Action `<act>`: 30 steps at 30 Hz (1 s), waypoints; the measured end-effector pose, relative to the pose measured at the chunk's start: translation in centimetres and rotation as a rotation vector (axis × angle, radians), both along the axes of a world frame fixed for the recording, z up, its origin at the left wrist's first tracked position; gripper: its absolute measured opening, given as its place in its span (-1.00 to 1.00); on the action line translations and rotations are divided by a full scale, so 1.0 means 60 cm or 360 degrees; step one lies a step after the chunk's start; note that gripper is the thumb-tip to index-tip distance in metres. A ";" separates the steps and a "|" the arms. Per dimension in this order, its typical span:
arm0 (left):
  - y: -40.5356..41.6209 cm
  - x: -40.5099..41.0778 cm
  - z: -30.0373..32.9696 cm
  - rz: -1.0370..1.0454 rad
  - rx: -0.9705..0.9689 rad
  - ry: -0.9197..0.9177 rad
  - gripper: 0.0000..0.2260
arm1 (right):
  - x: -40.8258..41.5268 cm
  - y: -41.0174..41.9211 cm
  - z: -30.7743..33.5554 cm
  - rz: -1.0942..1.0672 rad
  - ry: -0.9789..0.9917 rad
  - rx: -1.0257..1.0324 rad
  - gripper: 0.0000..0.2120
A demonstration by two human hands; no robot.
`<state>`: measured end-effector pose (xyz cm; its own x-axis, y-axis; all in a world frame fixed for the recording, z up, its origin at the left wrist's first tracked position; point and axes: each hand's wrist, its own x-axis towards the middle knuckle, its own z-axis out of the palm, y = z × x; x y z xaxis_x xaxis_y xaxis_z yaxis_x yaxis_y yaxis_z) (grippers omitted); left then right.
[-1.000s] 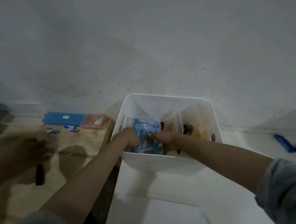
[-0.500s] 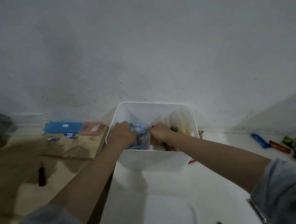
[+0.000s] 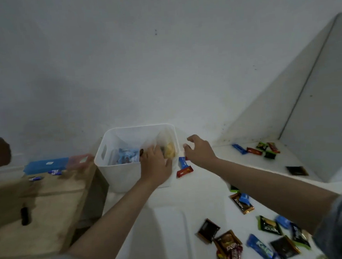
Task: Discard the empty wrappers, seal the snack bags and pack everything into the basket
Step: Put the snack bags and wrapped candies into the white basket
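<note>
sleeves (image 3: 340, 225): grey-blue, pushed up above elbows | forearms bare | hands (image 3: 155, 164) ungloved

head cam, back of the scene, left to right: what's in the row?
Blue case → white basket → left hand → right hand → blue bar → red bar → green packets

My left hand (image 3: 155, 166) rests on the white basket's (image 3: 118, 172) near rim; my right hand (image 3: 200, 149) hovers loosely curled beside it, holding nothing.
</note>
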<state>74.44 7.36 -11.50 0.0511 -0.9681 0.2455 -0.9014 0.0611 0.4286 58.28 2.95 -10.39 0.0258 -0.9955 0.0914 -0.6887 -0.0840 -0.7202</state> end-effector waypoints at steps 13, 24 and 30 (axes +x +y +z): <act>0.169 -0.209 -0.152 -0.0225 0.0688 -0.0009 -0.33 | -0.301 0.215 -0.171 -0.0364 0.0222 0.0288 -0.65; 0.391 -0.329 -0.283 -0.0249 0.1094 -0.0099 0.29 | -0.451 0.485 -0.340 0.0122 0.0912 0.0482 -0.06; 0.433 -0.357 -0.326 0.0057 0.1024 -0.0140 0.18 | -0.478 0.489 -0.362 -0.0165 0.0814 0.0441 0.07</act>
